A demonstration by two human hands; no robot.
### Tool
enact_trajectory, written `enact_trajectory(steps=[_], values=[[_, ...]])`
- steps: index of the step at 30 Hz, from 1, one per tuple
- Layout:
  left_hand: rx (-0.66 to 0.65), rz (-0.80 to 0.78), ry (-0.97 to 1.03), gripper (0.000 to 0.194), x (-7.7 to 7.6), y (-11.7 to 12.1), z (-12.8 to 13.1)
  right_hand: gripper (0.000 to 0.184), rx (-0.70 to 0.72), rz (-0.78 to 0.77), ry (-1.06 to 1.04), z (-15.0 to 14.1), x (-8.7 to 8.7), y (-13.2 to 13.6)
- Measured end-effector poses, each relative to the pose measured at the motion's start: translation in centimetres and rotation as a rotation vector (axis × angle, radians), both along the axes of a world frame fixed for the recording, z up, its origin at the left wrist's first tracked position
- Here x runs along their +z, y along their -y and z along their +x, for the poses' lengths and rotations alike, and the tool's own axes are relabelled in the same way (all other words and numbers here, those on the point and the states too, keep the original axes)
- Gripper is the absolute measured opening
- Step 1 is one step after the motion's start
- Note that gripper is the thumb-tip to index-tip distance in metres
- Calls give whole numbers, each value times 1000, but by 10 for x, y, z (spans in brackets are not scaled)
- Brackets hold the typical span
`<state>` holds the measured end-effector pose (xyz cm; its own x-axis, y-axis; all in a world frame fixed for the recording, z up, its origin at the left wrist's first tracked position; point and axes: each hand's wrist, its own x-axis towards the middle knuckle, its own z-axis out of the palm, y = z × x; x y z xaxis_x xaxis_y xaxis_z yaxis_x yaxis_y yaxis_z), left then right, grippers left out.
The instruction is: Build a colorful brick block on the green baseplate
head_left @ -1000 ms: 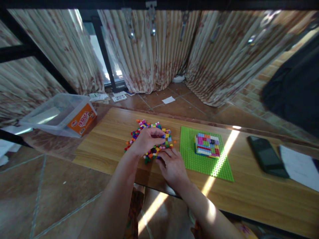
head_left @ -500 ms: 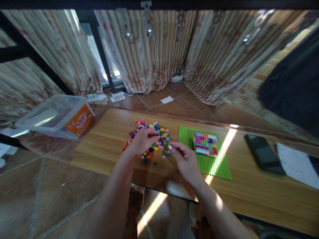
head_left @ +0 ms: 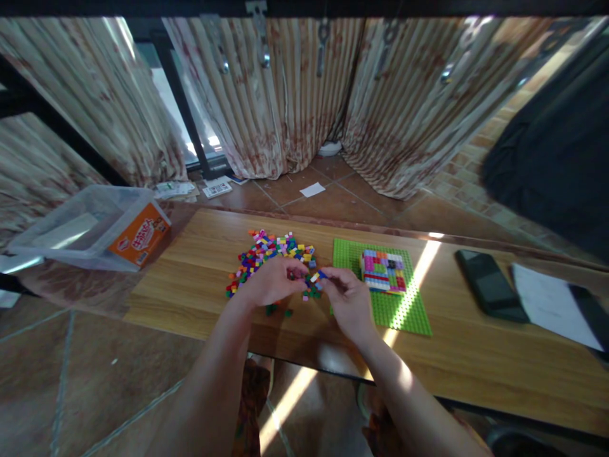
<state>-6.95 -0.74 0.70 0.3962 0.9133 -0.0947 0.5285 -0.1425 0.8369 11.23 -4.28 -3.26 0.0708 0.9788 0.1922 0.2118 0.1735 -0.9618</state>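
My right hand [head_left: 351, 301] pinches small toy bricks at its fingertips. A blue brick [head_left: 323, 275] sits there, with a pale whitish brick [head_left: 314, 277] next to it; whether the two are joined I cannot tell. Just left of them is my left hand [head_left: 275, 279], its fingers curled together over the pile of loose coloured bricks [head_left: 266, 249]. Anything between those fingers is hidden. To the right, a block built of many coloured bricks [head_left: 383, 271] stands on a green studded baseplate [head_left: 405, 312].
A clear plastic box [head_left: 90, 244] with an orange label stands left of the wooden table [head_left: 176, 279]. Toward the right end lie a dark phone [head_left: 491, 285] and a white sheet of paper [head_left: 547, 308]. Small green bricks [head_left: 288, 313] lie in front of the pile.
The view has shifted slightly, moving the scene left. My left hand has lowered a little toward my right. A blue brick now shows beside the whitish one at my right fingertips.
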Motion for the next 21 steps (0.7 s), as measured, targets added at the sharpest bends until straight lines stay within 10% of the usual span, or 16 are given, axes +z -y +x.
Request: enact_trajectory(steps=[21], values=[[78, -128, 199, 14, 7, 2, 17, 19, 109, 250, 344, 2, 17, 7]])
